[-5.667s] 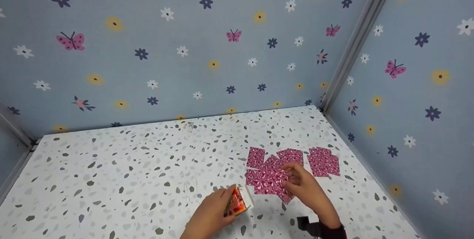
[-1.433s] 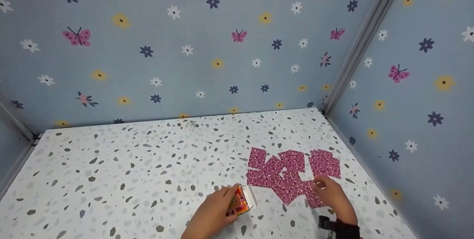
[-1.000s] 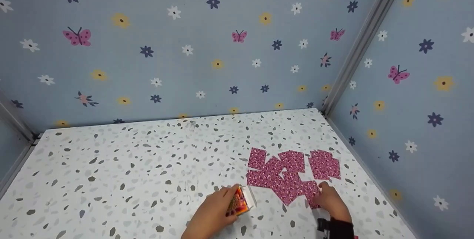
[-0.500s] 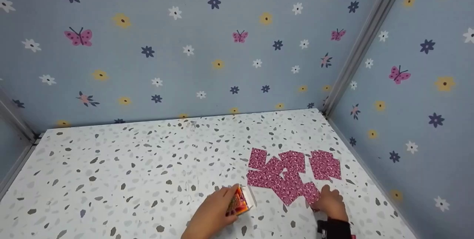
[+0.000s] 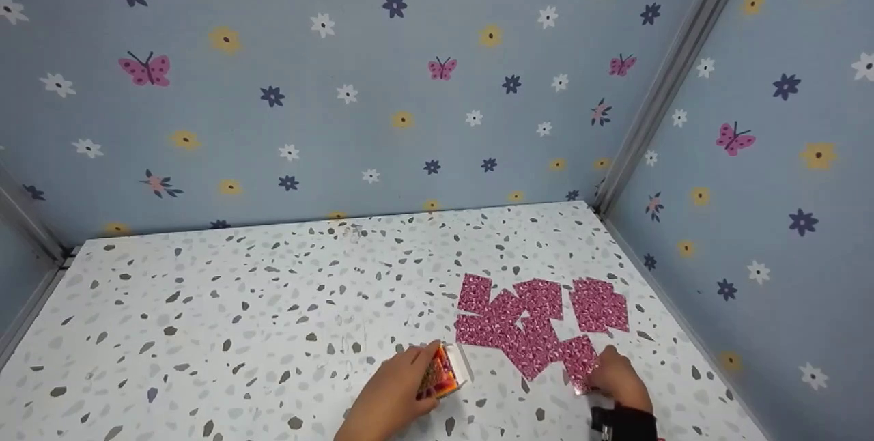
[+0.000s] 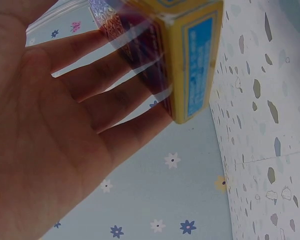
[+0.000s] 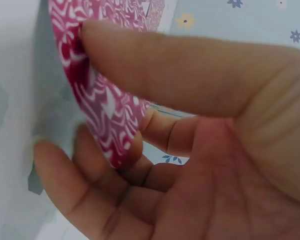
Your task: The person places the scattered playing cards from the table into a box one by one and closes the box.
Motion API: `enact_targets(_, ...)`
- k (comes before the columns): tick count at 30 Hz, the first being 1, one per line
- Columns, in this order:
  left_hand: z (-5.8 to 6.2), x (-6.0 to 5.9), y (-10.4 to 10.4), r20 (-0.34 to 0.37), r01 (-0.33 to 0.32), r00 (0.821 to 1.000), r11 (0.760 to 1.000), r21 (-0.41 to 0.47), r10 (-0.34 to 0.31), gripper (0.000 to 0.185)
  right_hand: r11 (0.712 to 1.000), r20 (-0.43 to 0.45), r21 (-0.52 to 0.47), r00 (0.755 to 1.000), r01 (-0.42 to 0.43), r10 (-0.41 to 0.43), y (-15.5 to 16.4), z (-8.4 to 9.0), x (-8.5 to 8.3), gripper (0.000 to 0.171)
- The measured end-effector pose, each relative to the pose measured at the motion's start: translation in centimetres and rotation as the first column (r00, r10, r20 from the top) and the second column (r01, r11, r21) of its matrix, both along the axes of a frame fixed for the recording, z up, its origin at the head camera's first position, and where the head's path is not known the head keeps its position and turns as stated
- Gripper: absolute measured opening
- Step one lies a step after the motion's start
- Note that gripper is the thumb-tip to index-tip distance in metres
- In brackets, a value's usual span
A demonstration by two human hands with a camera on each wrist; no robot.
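My left hand [image 5: 389,390] grips a small box [image 5: 442,373] with orange and yellow print, its white end flap standing out. The left wrist view shows a yellow side with a blue panel on this box [image 6: 197,70], against the fingers. A pink-and-white swirl-patterned playing card [image 5: 578,358] is pinched by my right hand [image 5: 620,379]. Up close in the right wrist view, the thumb presses on the bent card [image 7: 122,120], with fingertips behind its edge. Left of it, more patterned cards [image 5: 532,349] lie overlapping, pattern side up.
A separate cluster of the same cards [image 5: 599,304] lies beyond my right hand. One card [image 5: 474,292] sits at the far left of the spread. The speckled white table [image 5: 239,318] meets flowered blue walls [image 5: 396,72] behind and on the right.
My right hand has moved right and nearer from the middle of the spread. It touched the rightmost near card and now pinches it, the card turned and lifted at its edge. The left hand keeps the box.
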State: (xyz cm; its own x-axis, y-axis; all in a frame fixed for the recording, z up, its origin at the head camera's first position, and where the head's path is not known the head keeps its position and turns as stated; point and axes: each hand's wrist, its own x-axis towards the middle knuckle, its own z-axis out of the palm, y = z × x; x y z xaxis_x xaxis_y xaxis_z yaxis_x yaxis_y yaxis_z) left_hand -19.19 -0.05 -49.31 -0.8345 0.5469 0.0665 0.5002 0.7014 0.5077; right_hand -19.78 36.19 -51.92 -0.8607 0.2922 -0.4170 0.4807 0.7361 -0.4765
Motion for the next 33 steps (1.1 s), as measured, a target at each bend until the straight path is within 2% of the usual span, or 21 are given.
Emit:
enact_targets(3, 0.0, 0.0, 0.0, -0.01, 0.003, 1.0, 1.0, 0.001, -0.003, 0.075, 0.997, -0.037, -0.065, 0.999, 0.034, -0.036, 0.2, 0.1, 0.3, 0.02)
enact_targets(7, 0.0, -0.1, 0.0, 0.003, 0.001, 1.0, 1.0, -0.005, -0.001, 0.075, 0.979, -0.066, -0.19, 0.994, 0.073, -0.087, 0.3, 0.5, 0.8, 0.012)
enact_targets(9, 0.0, -0.1, 0.1, 0.011, 0.001, 1.0, 1.0, -0.01, -0.001, 0.075, 0.974, -0.075, -0.211, 0.992, 0.081, -0.099, 0.3, 0.7, 0.9, 0.009)
enact_targets(19, -0.1, -0.1, 0.2, 0.031, -0.004, 0.999, 1.0, 0.0, 0.004, 0.075, 0.989, -0.181, -0.145, 0.983, 0.011, -0.037, -0.1, 2.5, 1.0, 0.015)
enact_targets(26, -0.2, -0.1, 0.2, 0.032, -0.012, 0.999, 1.0, 0.0, 0.012, 0.076, 0.979, -0.254, -0.203, 0.967, -0.018, -0.035, -1.3, 3.8, 1.1, 0.022)
enact_targets(31, -0.1, 0.0, 0.2, 0.003, -0.006, 1.0, 1.0, 0.001, 0.006, 0.075, 0.992, -0.3, -0.11, 0.953, -0.068, 0.032, -2.5, 4.7, 1.2, 0.027)
enact_targets(33, -0.1, 0.0, 0.2, 0.007, -0.007, 1.0, 1.0, 0.001, 0.007, 0.076, 0.992, -0.309, -0.089, 0.95, -0.086, 0.055, -3.1, 5.0, 1.2, 0.023)
